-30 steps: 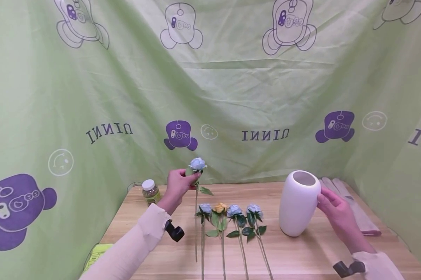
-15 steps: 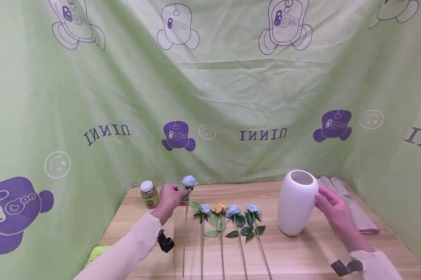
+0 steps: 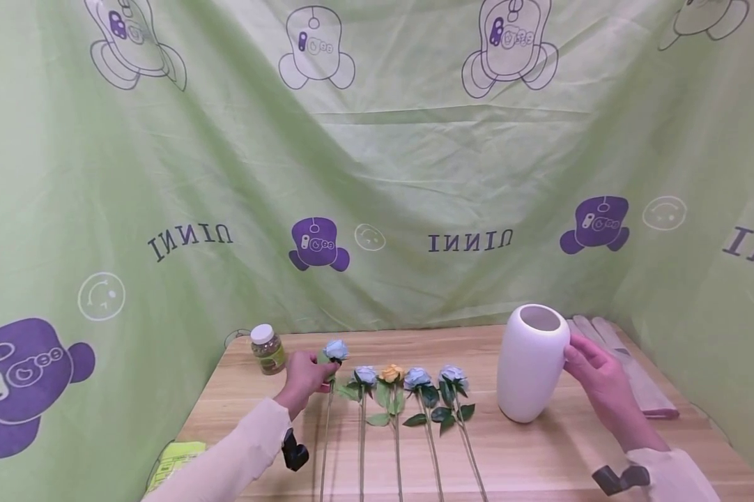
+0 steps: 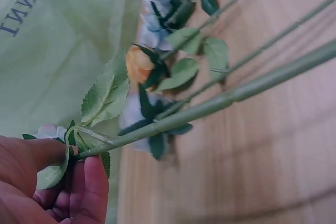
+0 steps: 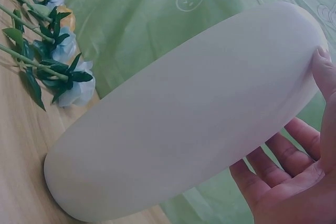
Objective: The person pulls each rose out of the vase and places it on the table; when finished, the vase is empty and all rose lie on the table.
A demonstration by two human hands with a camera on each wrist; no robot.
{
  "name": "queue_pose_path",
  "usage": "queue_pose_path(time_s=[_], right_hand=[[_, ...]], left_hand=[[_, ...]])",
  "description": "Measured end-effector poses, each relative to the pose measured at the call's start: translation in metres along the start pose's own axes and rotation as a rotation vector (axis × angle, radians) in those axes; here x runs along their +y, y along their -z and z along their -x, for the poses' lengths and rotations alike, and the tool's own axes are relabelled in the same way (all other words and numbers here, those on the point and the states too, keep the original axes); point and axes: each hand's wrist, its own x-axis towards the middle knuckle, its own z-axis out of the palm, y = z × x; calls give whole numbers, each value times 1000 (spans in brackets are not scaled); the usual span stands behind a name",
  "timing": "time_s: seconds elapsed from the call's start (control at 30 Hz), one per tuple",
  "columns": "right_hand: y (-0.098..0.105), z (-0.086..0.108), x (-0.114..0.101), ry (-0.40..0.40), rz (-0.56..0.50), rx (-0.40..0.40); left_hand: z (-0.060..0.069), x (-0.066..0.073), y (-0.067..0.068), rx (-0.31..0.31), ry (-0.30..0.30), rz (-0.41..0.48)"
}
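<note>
My left hand (image 3: 303,380) pinches a pale blue artificial rose (image 3: 336,349) just under its bloom. Its long green stem (image 4: 194,109) slants across the left wrist view, leaves beside my fingers. Alongside, on the table, lie two more blue roses and others in a row: a blue rose (image 3: 366,376), an orange rose (image 3: 392,374), a blue rose (image 3: 417,378) and a blue rose (image 3: 454,374). A tall white vase (image 3: 530,369) stands on the right. My right hand (image 3: 603,383) holds its upper right side, thumb in front, fingers partly hidden behind.
A lidded jar (image 3: 268,351) stands at the back left of the wooden table (image 3: 471,467). Grey-beige folded cloth (image 3: 643,390) lies behind my right hand. A yellow-green packet (image 3: 175,464) sits at the left edge. Green printed fabric (image 3: 377,160) hangs around.
My left hand has lowered the blue rose toward the table and moved it slightly left, bringing it beside the row. The right hand and the vase have stayed in place.
</note>
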Motion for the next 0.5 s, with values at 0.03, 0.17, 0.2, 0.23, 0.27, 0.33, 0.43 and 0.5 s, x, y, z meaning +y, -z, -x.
queue_pose_path(time_s=[0.03, 0.17, 0.2, 0.23, 0.27, 0.33, 0.43, 0.5], right_hand=[[0, 0, 0, -1, 3, 0], [0, 0, 0, 1, -7, -3], [1, 1, 0, 2, -8, -5], [1, 1, 0, 3, -10, -5], [1, 1, 1, 5, -13, -6], [1, 0, 1, 10, -13, -8], [1, 0, 2, 15, -8, -7], [1, 0, 1, 14, -5, -6]], left_hand=[[0, -3, -1, 4, 0, -26], [-2, -12, -5, 21, -7, -111], [-2, -14, -6, 25, -8, -128], [-3, -16, -6, 26, -10, -139], [-4, -18, -7, 27, -10, -141], [-5, -22, -7, 27, -6, -149], [-6, -25, -7, 24, 10, -163], [-6, -27, -8, 24, 23, -167]])
